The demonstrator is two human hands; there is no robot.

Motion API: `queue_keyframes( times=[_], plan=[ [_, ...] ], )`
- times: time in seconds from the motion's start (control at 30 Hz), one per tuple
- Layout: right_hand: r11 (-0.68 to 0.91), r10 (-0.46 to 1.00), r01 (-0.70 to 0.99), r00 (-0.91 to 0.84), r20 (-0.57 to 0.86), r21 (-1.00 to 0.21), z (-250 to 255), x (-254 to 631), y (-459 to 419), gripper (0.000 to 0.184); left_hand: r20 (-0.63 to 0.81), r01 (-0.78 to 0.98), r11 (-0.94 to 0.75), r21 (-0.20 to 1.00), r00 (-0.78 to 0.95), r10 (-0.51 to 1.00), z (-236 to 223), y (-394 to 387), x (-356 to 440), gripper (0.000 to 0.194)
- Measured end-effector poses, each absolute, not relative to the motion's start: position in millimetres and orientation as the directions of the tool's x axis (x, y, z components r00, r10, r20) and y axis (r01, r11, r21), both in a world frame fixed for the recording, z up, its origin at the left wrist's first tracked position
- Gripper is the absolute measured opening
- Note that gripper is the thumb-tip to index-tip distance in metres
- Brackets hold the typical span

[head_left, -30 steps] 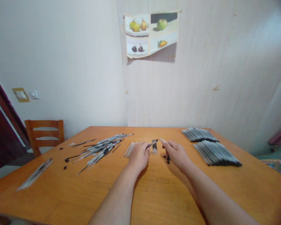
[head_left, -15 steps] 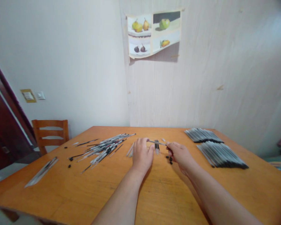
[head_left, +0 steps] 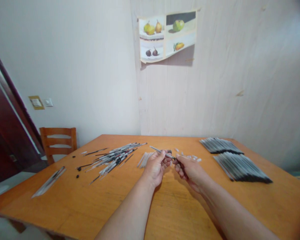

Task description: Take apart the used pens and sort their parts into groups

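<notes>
Gripped the pen (head_left: 155,149) in the left hand (head_left: 155,168) and its dark end (head_left: 174,158) in the right hand (head_left: 191,169), ideally aligning both.

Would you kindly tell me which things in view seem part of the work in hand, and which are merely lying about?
Probably part of the work:
- slim stick held by left hand and right hand
- loose heap of sticks
- pale sticks beside left hand
- dark-ended rows

Apparently just there:
- fruit pictures
- chair
- wall switch

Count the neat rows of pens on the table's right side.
2: the far row near the table's back edge, and the near row just in front of it. None looks hidden.
</notes>
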State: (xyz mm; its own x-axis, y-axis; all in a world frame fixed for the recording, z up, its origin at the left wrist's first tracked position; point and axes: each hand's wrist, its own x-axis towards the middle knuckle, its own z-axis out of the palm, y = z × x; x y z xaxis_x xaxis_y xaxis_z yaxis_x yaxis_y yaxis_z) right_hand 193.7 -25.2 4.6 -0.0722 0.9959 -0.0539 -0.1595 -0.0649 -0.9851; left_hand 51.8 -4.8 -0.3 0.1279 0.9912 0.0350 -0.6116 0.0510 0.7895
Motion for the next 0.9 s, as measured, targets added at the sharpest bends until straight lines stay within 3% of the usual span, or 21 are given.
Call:
queue_keyframes(
  times=[0.6, 0.9],
  plan=[
    [0.138, 0.987, -0.043, -0.075, 0.141, -0.989, 1.4, 193.4, -19.4, 0.027, 0.026, -0.582, 0.037, 0.812, 0.098, 0.995, -1.3, -4.6, 51.9, 0.023],
    [0.011, 0.993, -0.046, -0.121, 0.016, -0.999, 0.9, 193.8, -21.6, 0.035, 0.033, -0.563, 0.031, 0.826, 0.103, 0.994, 1.0, -6.0, 52.9, 0.022]
  ],
)
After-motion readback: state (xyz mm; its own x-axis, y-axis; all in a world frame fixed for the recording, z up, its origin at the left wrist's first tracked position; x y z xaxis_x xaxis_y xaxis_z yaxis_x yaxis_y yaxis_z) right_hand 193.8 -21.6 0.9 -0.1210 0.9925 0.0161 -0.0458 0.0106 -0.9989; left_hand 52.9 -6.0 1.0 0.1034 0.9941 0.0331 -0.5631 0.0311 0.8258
